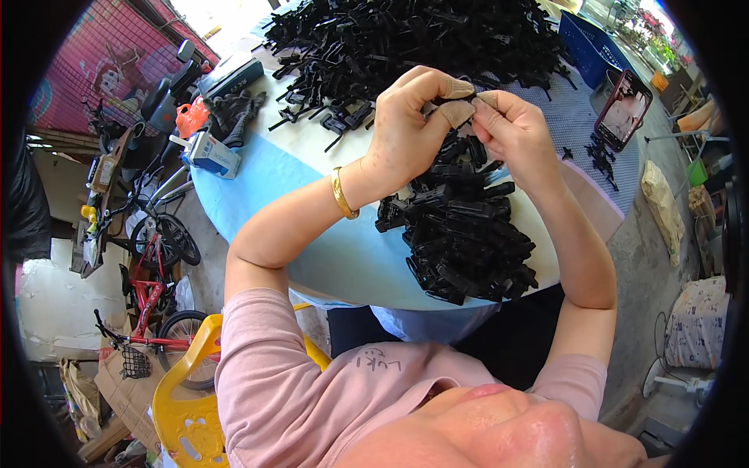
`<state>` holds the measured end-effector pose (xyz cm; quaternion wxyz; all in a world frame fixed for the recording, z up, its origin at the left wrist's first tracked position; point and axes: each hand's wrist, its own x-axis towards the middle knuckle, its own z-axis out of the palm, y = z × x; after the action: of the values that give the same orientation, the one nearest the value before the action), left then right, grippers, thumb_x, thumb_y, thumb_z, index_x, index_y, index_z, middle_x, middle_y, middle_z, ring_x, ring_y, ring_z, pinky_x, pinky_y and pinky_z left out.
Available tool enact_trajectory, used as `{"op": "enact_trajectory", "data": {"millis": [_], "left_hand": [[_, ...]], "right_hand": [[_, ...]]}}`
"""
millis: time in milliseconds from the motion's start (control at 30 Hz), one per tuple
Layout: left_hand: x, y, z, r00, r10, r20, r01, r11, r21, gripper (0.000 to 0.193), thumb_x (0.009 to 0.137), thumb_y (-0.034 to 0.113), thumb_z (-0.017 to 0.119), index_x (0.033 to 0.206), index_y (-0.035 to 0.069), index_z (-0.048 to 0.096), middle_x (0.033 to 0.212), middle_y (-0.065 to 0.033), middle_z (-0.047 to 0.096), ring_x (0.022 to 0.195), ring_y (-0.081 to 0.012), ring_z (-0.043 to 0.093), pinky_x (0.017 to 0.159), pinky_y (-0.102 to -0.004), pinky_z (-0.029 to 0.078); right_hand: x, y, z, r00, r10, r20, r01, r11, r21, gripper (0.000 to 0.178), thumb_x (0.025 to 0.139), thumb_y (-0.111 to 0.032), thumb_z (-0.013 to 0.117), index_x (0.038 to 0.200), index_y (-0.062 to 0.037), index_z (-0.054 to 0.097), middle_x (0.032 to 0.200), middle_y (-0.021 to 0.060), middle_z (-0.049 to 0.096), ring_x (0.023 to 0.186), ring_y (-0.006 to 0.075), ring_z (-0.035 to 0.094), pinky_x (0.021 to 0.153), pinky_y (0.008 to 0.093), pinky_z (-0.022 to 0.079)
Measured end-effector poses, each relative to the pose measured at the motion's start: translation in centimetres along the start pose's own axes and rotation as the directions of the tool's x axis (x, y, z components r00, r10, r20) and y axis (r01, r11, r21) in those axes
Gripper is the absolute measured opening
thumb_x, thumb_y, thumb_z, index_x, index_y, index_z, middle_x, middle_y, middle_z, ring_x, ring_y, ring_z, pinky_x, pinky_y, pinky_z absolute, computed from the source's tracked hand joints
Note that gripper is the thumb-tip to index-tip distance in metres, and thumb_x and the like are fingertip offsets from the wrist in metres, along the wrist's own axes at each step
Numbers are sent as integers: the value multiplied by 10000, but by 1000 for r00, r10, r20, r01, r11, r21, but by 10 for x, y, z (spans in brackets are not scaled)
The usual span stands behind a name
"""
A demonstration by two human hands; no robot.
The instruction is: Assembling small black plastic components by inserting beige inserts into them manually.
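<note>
Both hands meet over the round table, fingertips pinched close together. My left hand [413, 125], with beige coverings on its thumb and finger and a gold bangle at the wrist, grips a small black plastic part [459, 99]. Against the other end of that part, my right hand [515, 132] pinches with thumb and forefinger, also with a beige covering. Most of the part is hidden by the fingers. Just below the hands lies a stack of black plastic pieces [468, 234]. Beyond them spreads a large heap of similar black parts [421, 39].
A phone [624, 109] stands upright at the table's right, near a few loose black parts [602, 160] and a blue basket [593, 47]. On the left edge are a blue-white box [214, 156] and dark gloves [234, 113]. A yellow chair [187, 398] and red bicycle [148, 296] stand beyond.
</note>
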<state>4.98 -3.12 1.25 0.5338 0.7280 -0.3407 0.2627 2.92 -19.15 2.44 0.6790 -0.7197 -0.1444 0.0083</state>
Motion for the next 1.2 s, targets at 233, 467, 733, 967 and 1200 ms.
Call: {"op": "enact_trajectory", "data": {"millis": [233, 467, 733, 967, 1200], "left_hand": [[26, 8, -18, 879, -386, 280, 447, 464, -765, 284, 897, 59, 424, 1171, -1, 375, 1032, -184, 553, 932, -230, 588, 795, -317, 513], [15, -1, -15, 786, -366, 499, 619, 472, -628, 332, 909, 96, 430, 1229, 15, 405, 1070, -115, 542, 1001, -197, 552, 862, -334, 499], [7, 14, -7, 899, -183, 397, 309, 908, -282, 423, 817, -29, 546, 1215, 8, 409, 1021, -72, 559, 922, -122, 562, 830, -253, 475], [10, 8, -12, 904, -258, 342, 383, 844, -375, 319, 814, -19, 562, 1112, 13, 456, 959, -59, 578, 901, -107, 572, 826, -250, 485], [7, 11, -10, 919, -278, 280, 345, 911, -225, 277, 818, -11, 564, 1079, 13, 477, 954, -52, 582, 857, -81, 562, 758, -217, 480]], "right_hand": [[7, 4, -14, 916, -392, -84, 357, 893, -274, 150, 812, -75, 618, 946, -21, 578, 764, -24, 559, 726, 42, 510, 626, 160, 411], [1, -5, -12, 937, -348, -30, 341, 930, -138, 164, 771, -25, 649, 919, -10, 579, 824, 12, 594, 741, 61, 560, 718, 194, 474], [4, -3, -11, 992, -122, -22, 121, 992, -45, 121, 792, -58, 626, 898, -16, 583, 761, 9, 568, 618, 30, 500, 535, 152, 402], [4, 0, -11, 997, -18, 69, 9, 992, 130, 163, 876, -138, 533, 932, 3, 593, 667, -9, 526, 475, -16, 339, 415, 125, 244], [0, -2, -2, 998, -52, 21, 52, 999, 5, 176, 880, -150, 529, 945, -2, 597, 641, -15, 513, 469, -16, 335, 407, 133, 229]]}}
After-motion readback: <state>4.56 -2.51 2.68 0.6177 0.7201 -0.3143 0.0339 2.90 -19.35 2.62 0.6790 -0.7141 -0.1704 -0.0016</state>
